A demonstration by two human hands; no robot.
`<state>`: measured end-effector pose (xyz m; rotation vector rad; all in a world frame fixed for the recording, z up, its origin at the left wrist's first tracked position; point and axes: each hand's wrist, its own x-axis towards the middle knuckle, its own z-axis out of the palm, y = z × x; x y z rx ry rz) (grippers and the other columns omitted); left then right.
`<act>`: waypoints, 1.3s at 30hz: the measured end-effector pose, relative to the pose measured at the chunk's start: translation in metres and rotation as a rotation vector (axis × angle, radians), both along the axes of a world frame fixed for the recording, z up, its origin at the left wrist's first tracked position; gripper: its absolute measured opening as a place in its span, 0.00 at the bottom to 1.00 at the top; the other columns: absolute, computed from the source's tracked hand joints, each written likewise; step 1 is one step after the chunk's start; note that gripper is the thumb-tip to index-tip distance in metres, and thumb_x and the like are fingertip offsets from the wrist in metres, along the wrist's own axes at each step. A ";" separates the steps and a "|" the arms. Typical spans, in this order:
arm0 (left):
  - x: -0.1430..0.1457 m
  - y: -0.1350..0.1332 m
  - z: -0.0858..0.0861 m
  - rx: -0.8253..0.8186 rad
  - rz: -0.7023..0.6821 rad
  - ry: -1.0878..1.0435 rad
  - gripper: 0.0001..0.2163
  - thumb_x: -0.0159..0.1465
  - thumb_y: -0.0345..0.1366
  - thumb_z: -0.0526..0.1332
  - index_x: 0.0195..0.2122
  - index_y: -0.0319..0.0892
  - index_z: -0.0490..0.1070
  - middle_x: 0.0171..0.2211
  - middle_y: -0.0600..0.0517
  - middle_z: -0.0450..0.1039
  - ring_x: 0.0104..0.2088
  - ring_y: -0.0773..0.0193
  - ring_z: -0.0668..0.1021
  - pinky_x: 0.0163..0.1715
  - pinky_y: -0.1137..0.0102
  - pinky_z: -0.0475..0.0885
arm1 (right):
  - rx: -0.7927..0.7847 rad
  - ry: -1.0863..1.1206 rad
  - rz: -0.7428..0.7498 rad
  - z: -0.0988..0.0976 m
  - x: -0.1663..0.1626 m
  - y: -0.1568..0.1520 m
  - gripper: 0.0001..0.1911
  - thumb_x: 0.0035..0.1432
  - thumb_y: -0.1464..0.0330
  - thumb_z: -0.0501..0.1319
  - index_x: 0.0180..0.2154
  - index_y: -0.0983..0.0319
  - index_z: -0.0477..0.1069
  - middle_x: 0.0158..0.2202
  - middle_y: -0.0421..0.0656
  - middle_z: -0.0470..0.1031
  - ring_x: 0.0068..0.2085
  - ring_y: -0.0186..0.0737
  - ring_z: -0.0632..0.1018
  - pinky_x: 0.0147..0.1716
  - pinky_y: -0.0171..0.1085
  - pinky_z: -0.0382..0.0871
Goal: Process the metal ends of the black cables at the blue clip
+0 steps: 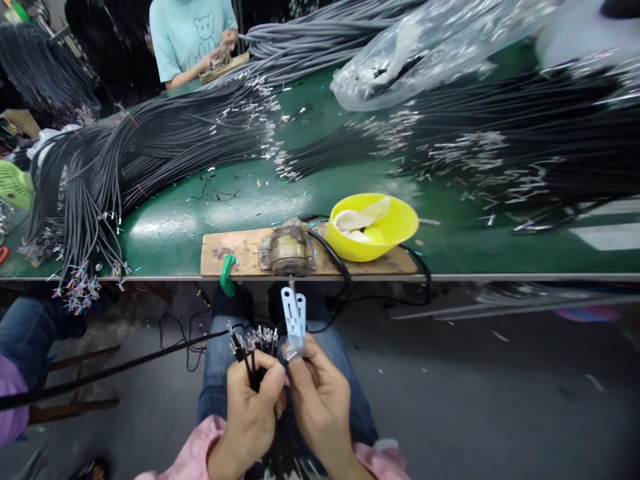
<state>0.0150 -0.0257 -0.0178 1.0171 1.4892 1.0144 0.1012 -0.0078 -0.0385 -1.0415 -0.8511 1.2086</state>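
Observation:
My left hand [255,400] is closed around a bundle of black cables [255,343], whose silvery stripped ends stick up above the fist. Close beside it, my right hand [320,397] pinches a silvery cable end [290,352] between thumb and fingers, partly hidden by them. Just above those fingertips hangs a light blue plastic clothespin [294,317], at the shaft of a small motor [289,247]. The motor sits on a wooden board [240,250] at the table edge. More black cable hangs below my hands, over my lap.
A yellow bowl [370,250] with white material stands on the board, a green clamp [228,275] at its left. Piles of grey cables [165,140] and black cables [525,133] cover the green table [240,220], with a plastic bag [400,60] behind. Another person [193,40] works opposite.

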 end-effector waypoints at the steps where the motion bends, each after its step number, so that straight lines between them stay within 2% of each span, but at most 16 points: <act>1: 0.000 0.000 -0.001 -0.010 -0.006 -0.030 0.19 0.59 0.54 0.55 0.22 0.43 0.65 0.12 0.57 0.56 0.13 0.71 0.61 0.14 0.73 0.57 | -0.043 0.080 0.043 -0.003 -0.001 0.000 0.11 0.57 0.60 0.59 0.29 0.60 0.69 0.25 0.39 0.64 0.23 0.34 0.65 0.22 0.33 0.61; 3: -0.001 0.000 -0.003 -0.034 -0.016 -0.096 0.20 0.57 0.57 0.57 0.21 0.44 0.66 0.11 0.57 0.56 0.12 0.71 0.60 0.13 0.73 0.55 | -0.106 0.194 0.134 -0.006 0.000 0.001 0.11 0.54 0.58 0.62 0.30 0.60 0.70 0.24 0.38 0.65 0.22 0.33 0.65 0.21 0.32 0.62; 5: -0.004 0.001 -0.005 -0.057 -0.019 -0.154 0.20 0.55 0.57 0.60 0.20 0.44 0.67 0.11 0.57 0.56 0.12 0.71 0.59 0.13 0.73 0.53 | -0.112 0.213 0.148 -0.005 0.007 0.004 0.11 0.52 0.59 0.63 0.30 0.59 0.72 0.23 0.38 0.66 0.22 0.34 0.67 0.22 0.32 0.63; 8: -0.008 0.002 -0.008 -0.086 -0.029 -0.196 0.19 0.55 0.55 0.62 0.19 0.43 0.69 0.11 0.57 0.56 0.12 0.73 0.58 0.13 0.73 0.52 | 0.017 0.069 0.113 0.002 0.019 0.011 0.08 0.53 0.62 0.64 0.31 0.59 0.74 0.27 0.41 0.71 0.26 0.37 0.71 0.25 0.33 0.66; 11: -0.011 0.003 -0.009 -0.128 -0.064 -0.209 0.20 0.56 0.55 0.60 0.20 0.41 0.71 0.10 0.58 0.55 0.11 0.75 0.58 0.10 0.75 0.52 | 0.183 -0.106 0.156 0.010 0.027 0.017 0.06 0.53 0.66 0.64 0.25 0.60 0.74 0.26 0.43 0.71 0.29 0.39 0.72 0.27 0.35 0.66; 14: -0.011 0.002 -0.007 -0.107 -0.087 -0.136 0.20 0.55 0.53 0.62 0.22 0.39 0.72 0.10 0.58 0.56 0.10 0.75 0.59 0.10 0.76 0.55 | 0.184 -0.075 0.160 0.010 0.023 0.016 0.10 0.56 0.65 0.61 0.24 0.60 0.70 0.23 0.40 0.67 0.25 0.37 0.69 0.23 0.33 0.64; 17: -0.009 0.000 -0.003 -0.034 -0.023 -0.029 0.15 0.52 0.47 0.67 0.24 0.37 0.74 0.17 0.53 0.67 0.19 0.70 0.69 0.19 0.74 0.65 | 0.224 -0.129 0.024 0.008 0.016 0.010 0.08 0.59 0.68 0.58 0.27 0.59 0.68 0.24 0.39 0.65 0.25 0.36 0.68 0.22 0.33 0.63; 20: -0.008 -0.002 0.001 0.023 0.035 0.064 0.12 0.52 0.43 0.68 0.25 0.38 0.76 0.27 0.48 0.75 0.30 0.62 0.75 0.29 0.72 0.70 | 0.483 -0.462 -0.253 0.010 0.015 0.008 0.09 0.54 0.79 0.58 0.30 0.59 0.70 0.26 0.40 0.68 0.28 0.38 0.70 0.28 0.36 0.65; 22: -0.009 0.000 0.003 0.037 0.006 0.083 0.13 0.56 0.44 0.64 0.25 0.37 0.76 0.21 0.50 0.73 0.23 0.65 0.73 0.22 0.73 0.68 | 0.617 -0.601 -0.327 0.012 0.019 0.010 0.12 0.52 0.81 0.58 0.33 0.58 0.71 0.26 0.41 0.70 0.30 0.40 0.70 0.31 0.38 0.66; 23: -0.010 0.001 0.005 0.043 -0.025 0.082 0.14 0.58 0.44 0.62 0.25 0.37 0.76 0.17 0.51 0.71 0.18 0.68 0.71 0.17 0.74 0.65 | 0.630 -0.585 -0.292 0.012 0.021 0.012 0.11 0.53 0.80 0.59 0.33 0.58 0.72 0.25 0.41 0.70 0.30 0.40 0.70 0.31 0.38 0.66; 25: -0.013 0.006 0.009 0.065 -0.097 0.078 0.15 0.58 0.44 0.62 0.25 0.36 0.77 0.14 0.53 0.70 0.14 0.70 0.67 0.15 0.74 0.62 | 0.538 -0.377 -0.080 0.011 0.026 0.015 0.06 0.58 0.72 0.59 0.29 0.58 0.72 0.23 0.40 0.70 0.28 0.39 0.70 0.27 0.37 0.65; 26: -0.015 0.009 0.013 0.086 -0.134 0.079 0.13 0.57 0.42 0.64 0.24 0.36 0.78 0.16 0.51 0.73 0.16 0.68 0.70 0.18 0.73 0.65 | 0.442 -0.213 0.064 0.009 0.028 0.016 0.08 0.58 0.66 0.60 0.27 0.58 0.71 0.22 0.40 0.69 0.26 0.38 0.69 0.25 0.36 0.64; 29: -0.019 0.017 0.023 0.153 -0.218 0.088 0.08 0.53 0.37 0.68 0.22 0.38 0.78 0.21 0.48 0.78 0.23 0.63 0.76 0.29 0.70 0.70 | 0.061 0.206 0.450 0.004 0.036 0.017 0.17 0.51 0.53 0.63 0.24 0.59 0.71 0.20 0.39 0.68 0.22 0.36 0.68 0.21 0.35 0.63; 31: -0.021 0.019 0.028 0.182 -0.250 0.099 0.07 0.53 0.36 0.68 0.22 0.39 0.78 0.21 0.49 0.79 0.23 0.63 0.76 0.29 0.70 0.70 | -0.138 0.261 0.578 0.005 0.042 0.020 0.18 0.45 0.53 0.67 0.23 0.61 0.72 0.21 0.40 0.69 0.23 0.36 0.69 0.23 0.35 0.64; 34: -0.021 0.018 0.030 0.210 -0.233 0.145 0.06 0.54 0.35 0.67 0.22 0.40 0.79 0.20 0.49 0.78 0.22 0.63 0.76 0.27 0.70 0.70 | -0.238 0.092 0.573 0.015 0.050 0.032 0.16 0.43 0.55 0.68 0.24 0.62 0.73 0.23 0.41 0.71 0.26 0.38 0.70 0.27 0.36 0.65; 39: -0.024 0.013 0.025 0.244 -0.162 0.200 0.05 0.54 0.38 0.67 0.24 0.44 0.79 0.20 0.51 0.78 0.20 0.63 0.77 0.21 0.70 0.71 | -0.115 -0.154 0.195 0.044 0.045 0.063 0.20 0.43 0.53 0.66 0.16 0.62 0.68 0.17 0.37 0.63 0.22 0.33 0.64 0.21 0.33 0.58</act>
